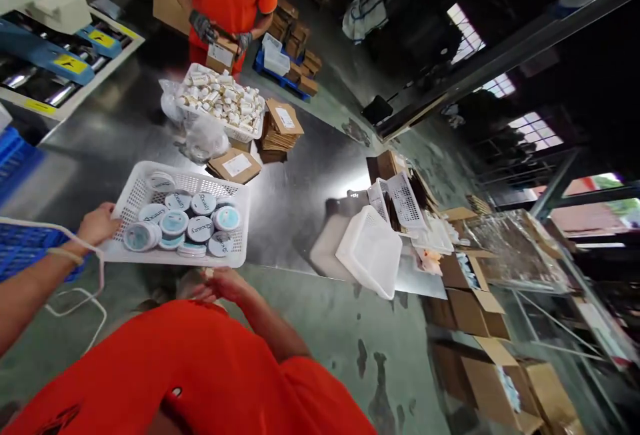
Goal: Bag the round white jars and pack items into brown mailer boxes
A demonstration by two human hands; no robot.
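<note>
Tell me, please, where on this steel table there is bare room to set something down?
Bare steel lies between the basket of round tins and the upturned white basket, and left of the basket of small bottles. The stretch around that basket and the flat cartons is crowded.

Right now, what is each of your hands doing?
Left hand: gripping the white basket of round tins by its side.
Right hand: under the basket's near edge; grip unclear.

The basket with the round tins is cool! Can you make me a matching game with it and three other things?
Things:
1. basket of round tins
2. basket of small bottles
3. overturned white basket
4. stack of flat cardboard boxes

Places:
A. upside down at the table's edge
B. beside the bottle basket
C. in front of the co-worker
D. at the left hand

Pairs: 1-D, 2-C, 3-A, 4-B
</note>
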